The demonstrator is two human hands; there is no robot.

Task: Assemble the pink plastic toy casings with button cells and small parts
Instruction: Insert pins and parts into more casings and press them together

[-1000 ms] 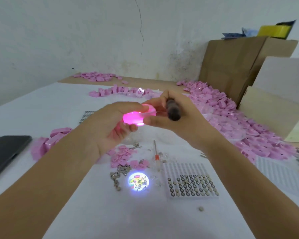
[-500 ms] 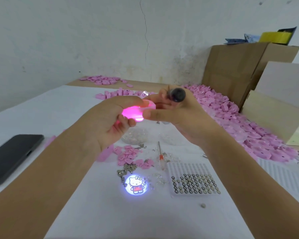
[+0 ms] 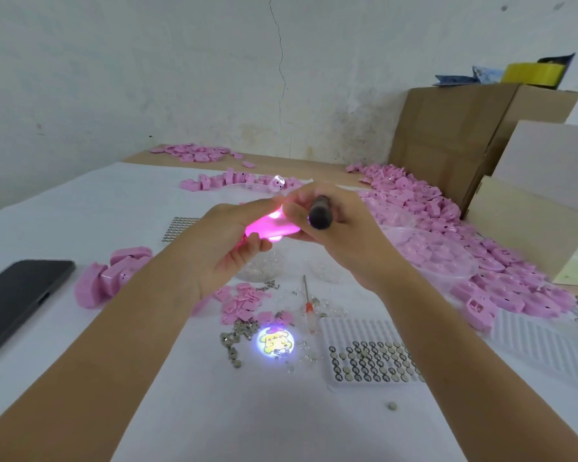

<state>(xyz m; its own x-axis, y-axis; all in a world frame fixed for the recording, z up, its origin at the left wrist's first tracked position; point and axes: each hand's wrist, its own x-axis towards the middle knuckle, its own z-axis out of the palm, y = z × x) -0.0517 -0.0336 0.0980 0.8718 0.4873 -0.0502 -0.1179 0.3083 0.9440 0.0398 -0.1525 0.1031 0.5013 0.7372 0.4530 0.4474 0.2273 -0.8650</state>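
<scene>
My left hand [image 3: 229, 246] grips a glowing pink toy casing [image 3: 270, 226] above the table's middle. My right hand [image 3: 339, 235] touches the casing's right end with thumb and forefinger while its other fingers curl round a dark screwdriver handle [image 3: 319, 216]. The lit casing casts a round cartoon picture [image 3: 275, 341] onto the white table. A white tray of button cells [image 3: 371, 360] lies front right. Small pink parts [image 3: 244, 303] and metal contacts [image 3: 236, 338] lie below my hands.
A black phone [image 3: 17, 300] lies at the left edge, with pink casings [image 3: 109, 275] beside it. A large heap of pink casings [image 3: 447, 235] fills the right side before cardboard boxes [image 3: 464, 138]. A red-handled small screwdriver [image 3: 308, 305] and a loose cell [image 3: 392, 406] lie on the table.
The projected picture changed from a white cat figure to a yellow one. The screwdriver handle in my right hand tipped down toward the camera. Both hands stay together on the casing.
</scene>
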